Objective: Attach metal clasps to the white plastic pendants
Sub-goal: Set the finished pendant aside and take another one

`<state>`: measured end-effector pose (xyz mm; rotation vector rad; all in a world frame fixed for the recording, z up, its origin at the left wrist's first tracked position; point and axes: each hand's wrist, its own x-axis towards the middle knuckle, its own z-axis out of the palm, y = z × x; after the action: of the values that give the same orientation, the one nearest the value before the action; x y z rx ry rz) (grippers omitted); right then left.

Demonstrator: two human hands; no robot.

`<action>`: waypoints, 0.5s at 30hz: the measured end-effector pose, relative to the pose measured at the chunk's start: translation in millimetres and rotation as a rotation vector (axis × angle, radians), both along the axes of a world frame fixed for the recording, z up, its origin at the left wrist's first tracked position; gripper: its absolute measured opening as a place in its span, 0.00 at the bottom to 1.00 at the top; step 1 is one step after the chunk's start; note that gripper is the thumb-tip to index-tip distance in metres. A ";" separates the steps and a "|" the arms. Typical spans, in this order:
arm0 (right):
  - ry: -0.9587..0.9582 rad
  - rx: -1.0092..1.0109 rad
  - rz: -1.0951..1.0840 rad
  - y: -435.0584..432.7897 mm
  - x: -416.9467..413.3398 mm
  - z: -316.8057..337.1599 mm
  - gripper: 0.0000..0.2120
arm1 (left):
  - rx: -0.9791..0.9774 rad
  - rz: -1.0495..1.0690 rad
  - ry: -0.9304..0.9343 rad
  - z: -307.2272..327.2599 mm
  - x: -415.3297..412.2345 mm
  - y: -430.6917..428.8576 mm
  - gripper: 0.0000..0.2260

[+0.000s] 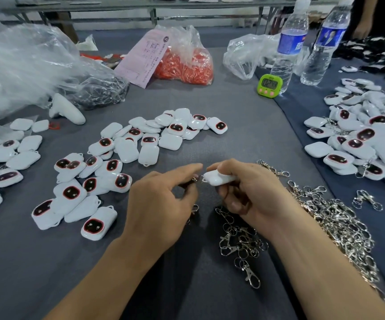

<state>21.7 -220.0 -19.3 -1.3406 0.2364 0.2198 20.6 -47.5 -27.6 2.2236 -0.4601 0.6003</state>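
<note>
Pinching clasp (195, 179) between thumb and forefinger, left hand (161, 204) sits just beside pendant (219, 177) gripped in right hand (254, 192), loop facing left hand. Best: steady pendant, line ring gap with loop, thread through without twisting.

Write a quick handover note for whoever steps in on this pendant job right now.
Left hand pinches a silver metal clasp at the loop of the rounded white plastic pendant gripped by the right hand; joined or not, I cannot tell.
Pile of loose clasps lies by the right forearm; bare pendants spread centre and left.
Far-right heap shows clasps attached, apparently done.
Left: hook this one, then the rest.
</note>
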 end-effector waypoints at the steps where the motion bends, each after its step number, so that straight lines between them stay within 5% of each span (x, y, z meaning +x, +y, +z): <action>1: -0.006 -0.005 0.001 0.5 -0.1 -0.2 0.12 | 0.018 -0.008 -0.018 0.5 -0.5 -0.2 0.16; 15: 0.040 -0.012 -0.102 5.6 -0.5 0.9 0.09 | 0.411 -0.048 -0.273 1.6 5.5 7.9 0.04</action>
<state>21.2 -214.4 -18.4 -1.3335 0.3396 0.1602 26.2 -39.6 -26.0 2.5147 -0.8375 0.8499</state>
